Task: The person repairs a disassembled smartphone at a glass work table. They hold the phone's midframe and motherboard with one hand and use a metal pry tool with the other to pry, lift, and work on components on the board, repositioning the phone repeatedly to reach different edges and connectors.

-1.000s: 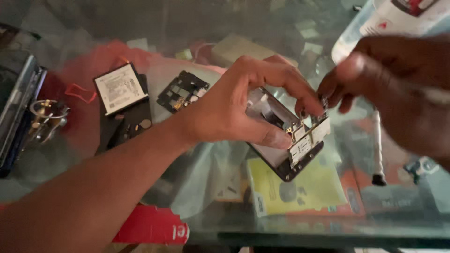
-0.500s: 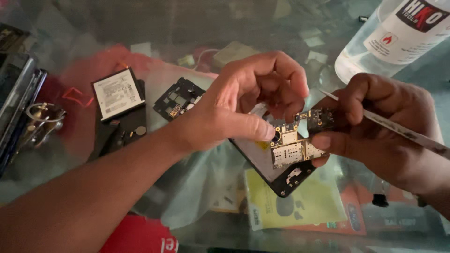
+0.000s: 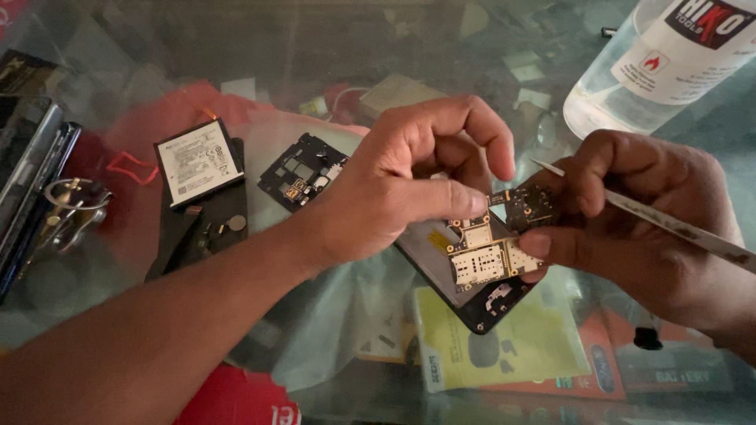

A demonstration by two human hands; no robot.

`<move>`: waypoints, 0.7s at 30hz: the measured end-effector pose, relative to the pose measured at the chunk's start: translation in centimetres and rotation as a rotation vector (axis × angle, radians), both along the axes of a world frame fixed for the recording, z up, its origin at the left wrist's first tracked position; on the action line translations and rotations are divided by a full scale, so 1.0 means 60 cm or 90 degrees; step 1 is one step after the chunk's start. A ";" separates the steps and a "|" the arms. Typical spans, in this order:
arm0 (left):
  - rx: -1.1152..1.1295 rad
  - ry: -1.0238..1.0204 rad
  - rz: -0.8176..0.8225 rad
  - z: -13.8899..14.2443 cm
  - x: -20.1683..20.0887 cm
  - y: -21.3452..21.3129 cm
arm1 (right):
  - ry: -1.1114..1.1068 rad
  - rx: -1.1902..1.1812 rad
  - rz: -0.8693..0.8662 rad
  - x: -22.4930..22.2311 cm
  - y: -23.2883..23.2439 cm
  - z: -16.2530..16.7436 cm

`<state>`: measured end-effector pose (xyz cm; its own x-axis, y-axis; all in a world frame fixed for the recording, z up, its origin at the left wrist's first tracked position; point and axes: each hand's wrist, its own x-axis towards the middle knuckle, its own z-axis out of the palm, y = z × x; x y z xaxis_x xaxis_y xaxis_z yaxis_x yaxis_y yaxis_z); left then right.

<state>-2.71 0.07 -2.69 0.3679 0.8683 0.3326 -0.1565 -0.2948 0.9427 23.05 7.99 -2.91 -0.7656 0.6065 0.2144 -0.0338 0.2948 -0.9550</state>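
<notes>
My left hand reaches in from the lower left and grips an opened dark phone above the glass table, thumb pressed flat on its circuit board. My right hand comes from the right with a thin metal tool held between its fingers. Its thumb and forefinger touch the board's right edge, at the small dark board section. The tool's tip points up-left, just above the board.
On the left lie a white-labelled battery on a dark phone frame, a black inner cover plate, stacked phones and a metal ring. A clear liquid bottle stands top right. A yellow-green card lies below the phone.
My right hand has come down from close to the camera to the board with the tool. My left hand keeps its hold on the phone, shifted slightly.
</notes>
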 end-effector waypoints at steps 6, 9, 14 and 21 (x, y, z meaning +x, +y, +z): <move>0.049 0.051 0.031 0.011 0.008 -0.011 | -0.021 0.037 -0.043 -0.002 -0.004 -0.001; 0.012 0.124 0.055 0.014 0.012 -0.012 | -0.033 0.049 -0.052 -0.002 -0.005 0.000; 0.112 0.099 0.058 0.013 0.018 -0.014 | -0.059 0.066 -0.077 -0.006 -0.009 0.004; 0.145 0.150 0.087 0.016 0.019 -0.016 | -0.050 0.082 -0.034 -0.007 -0.005 0.005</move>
